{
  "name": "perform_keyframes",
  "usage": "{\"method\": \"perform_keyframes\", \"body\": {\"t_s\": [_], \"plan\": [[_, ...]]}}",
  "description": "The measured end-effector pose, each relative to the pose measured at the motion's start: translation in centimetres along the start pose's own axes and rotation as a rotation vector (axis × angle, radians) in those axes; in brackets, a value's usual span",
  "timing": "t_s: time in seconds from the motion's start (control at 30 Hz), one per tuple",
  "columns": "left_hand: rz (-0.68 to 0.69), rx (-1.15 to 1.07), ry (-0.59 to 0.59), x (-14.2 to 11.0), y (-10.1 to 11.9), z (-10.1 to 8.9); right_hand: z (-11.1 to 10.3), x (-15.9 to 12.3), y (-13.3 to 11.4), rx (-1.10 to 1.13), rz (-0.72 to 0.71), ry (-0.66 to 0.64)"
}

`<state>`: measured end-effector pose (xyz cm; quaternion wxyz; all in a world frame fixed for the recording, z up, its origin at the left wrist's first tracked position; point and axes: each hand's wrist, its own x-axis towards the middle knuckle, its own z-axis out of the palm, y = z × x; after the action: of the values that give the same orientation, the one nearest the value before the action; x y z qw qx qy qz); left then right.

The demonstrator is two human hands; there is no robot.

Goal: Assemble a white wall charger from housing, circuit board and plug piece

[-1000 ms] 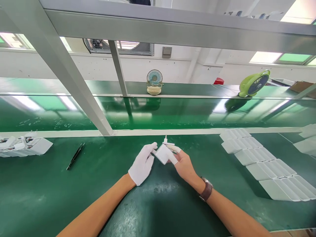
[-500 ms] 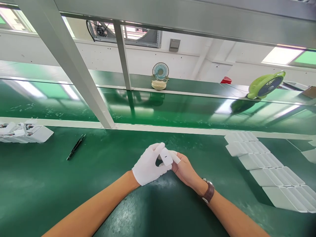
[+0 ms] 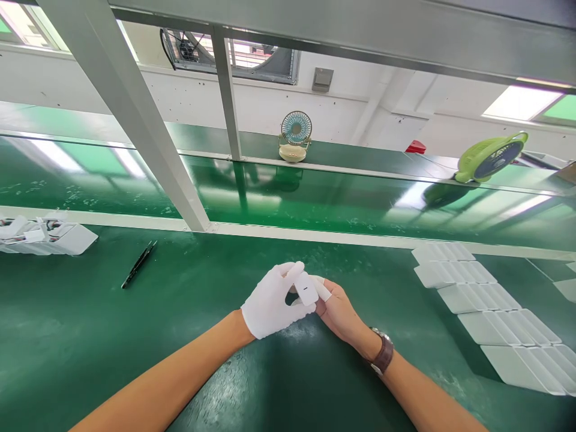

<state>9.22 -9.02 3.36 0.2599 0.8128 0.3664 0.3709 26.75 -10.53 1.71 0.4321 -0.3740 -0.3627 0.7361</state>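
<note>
Left grip: your gloved left hand (image 3: pixel 270 303) is closed on a small white plug (image 3: pixel 306 288), thumb and forefinger pinching its near and far sides.
Right grip: your bare right hand (image 3: pixel 338 311), its fingertips in white cots, clasps the same plug from the right and from beneath.
Plug: it sits between both hands, just above the green table (image 3: pixel 90 348), in front of your chest. A dark slot on one face points up toward you.
Doing it well: this looks like a check or a fitting of the plug. Keep both pinches on the flat sides, clear of the slot. Let the cots and glove alone touch the white shell, so no marks are left.
Watch (image 3: pixel 384 354): brown strap, on your right wrist.
Tweezers (image 3: pixel 138 264): black, lying loose on the table, well to your left.
Left pile (image 3: pixel 45 237): white parts with wires at the far left edge; whether a tray holds them cannot be told.
Right rows (image 3: pixel 486 306): flat white pieces overlap in stepped rows on the table itself, in no container.
Fans: a small blue fan (image 3: pixel 296 133) and a green fan (image 3: pixel 490 157) stand on the far ledge.
</note>
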Motion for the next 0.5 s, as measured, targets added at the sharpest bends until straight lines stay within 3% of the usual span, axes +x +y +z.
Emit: {"method": "perform_keyframes", "body": {"t_s": [0.13,0.5], "plan": [[-0.003,0.017,-0.089,0.4,0.4,-0.4,-0.1,-0.1,0.0,-0.022,-0.002,0.000],[-0.035,0.044,-0.135,0.7,1.2,-0.9,0.0,-0.3,-0.2,-0.020,-0.010,-0.040]]}}
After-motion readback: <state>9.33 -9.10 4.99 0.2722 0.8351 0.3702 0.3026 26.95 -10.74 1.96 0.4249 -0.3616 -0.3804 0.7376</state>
